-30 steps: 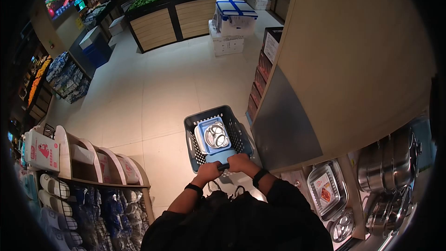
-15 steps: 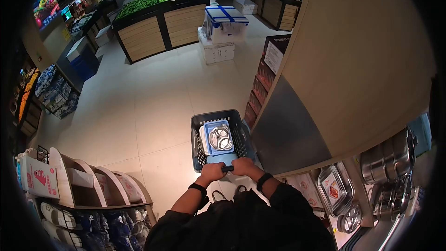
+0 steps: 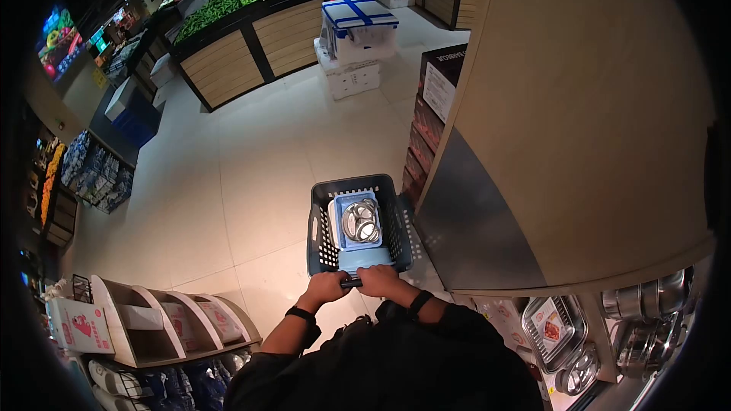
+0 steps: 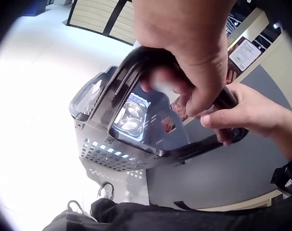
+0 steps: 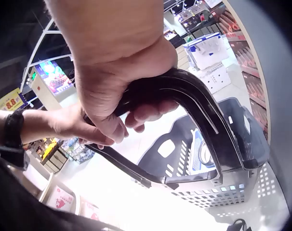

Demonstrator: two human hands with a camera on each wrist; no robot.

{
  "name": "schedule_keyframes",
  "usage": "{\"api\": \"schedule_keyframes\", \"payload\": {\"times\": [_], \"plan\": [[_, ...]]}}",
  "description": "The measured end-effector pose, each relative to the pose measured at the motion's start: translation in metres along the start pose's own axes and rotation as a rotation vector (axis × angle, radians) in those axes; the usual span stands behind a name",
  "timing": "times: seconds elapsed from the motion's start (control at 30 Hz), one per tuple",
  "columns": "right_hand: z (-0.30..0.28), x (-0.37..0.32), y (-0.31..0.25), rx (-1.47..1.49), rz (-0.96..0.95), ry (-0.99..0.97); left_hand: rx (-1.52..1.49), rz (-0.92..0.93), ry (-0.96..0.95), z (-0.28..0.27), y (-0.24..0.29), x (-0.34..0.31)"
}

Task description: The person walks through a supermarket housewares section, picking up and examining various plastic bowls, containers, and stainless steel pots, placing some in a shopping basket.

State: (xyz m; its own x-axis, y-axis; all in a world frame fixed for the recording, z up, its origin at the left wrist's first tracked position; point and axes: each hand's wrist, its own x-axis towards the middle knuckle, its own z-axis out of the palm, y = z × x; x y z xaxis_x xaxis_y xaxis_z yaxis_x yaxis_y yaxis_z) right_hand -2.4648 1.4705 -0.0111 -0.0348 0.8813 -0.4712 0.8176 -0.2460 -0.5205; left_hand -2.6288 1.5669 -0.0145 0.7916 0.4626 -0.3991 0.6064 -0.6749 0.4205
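Observation:
In the head view, a dark grey shopping basket [image 3: 313,237] with perforated walls stands in front of the body. Inside it lie a blue tray [image 3: 378,241], a round divided metal dish [image 3: 359,221] on top, and a smooth light-blue item [image 3: 365,259] nearest the hands. My left hand [image 3: 327,287] and right hand [image 3: 378,282] grip the crossbar of its black handle [image 5: 196,98] side by side, knuckles up. Both wrist views show fingers curled under the bar and the thumbs close together.
A tall wooden panel [image 3: 586,122] stands close along the basket's right, with stacked boxes [image 3: 430,125] beyond it. Metal pots and trays [image 3: 560,331] fill a shelf at lower right. A curved rack [image 3: 164,327] is at lower left. Foam boxes [image 3: 354,76] and a vegetable stand [image 3: 251,49] are ahead.
The foam boxes and vegetable stand have shifted left in the head view. The hands sit slightly further left, still gripping the handle, and the dish remains in the basket.

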Motion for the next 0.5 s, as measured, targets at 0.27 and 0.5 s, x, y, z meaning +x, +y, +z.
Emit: {"api": "schedule_keyframes", "payload": {"times": [0.27,0.5], "plan": [[-0.008,0.03,0.005,0.026,-0.043,-0.04,0.006,-0.061,-0.003,-0.01,-0.015,0.013],[-0.038,0.061,0.021,0.003,-0.015,-0.014,0.011,-0.067,0.009,-0.032,-0.019,0.055]]}}
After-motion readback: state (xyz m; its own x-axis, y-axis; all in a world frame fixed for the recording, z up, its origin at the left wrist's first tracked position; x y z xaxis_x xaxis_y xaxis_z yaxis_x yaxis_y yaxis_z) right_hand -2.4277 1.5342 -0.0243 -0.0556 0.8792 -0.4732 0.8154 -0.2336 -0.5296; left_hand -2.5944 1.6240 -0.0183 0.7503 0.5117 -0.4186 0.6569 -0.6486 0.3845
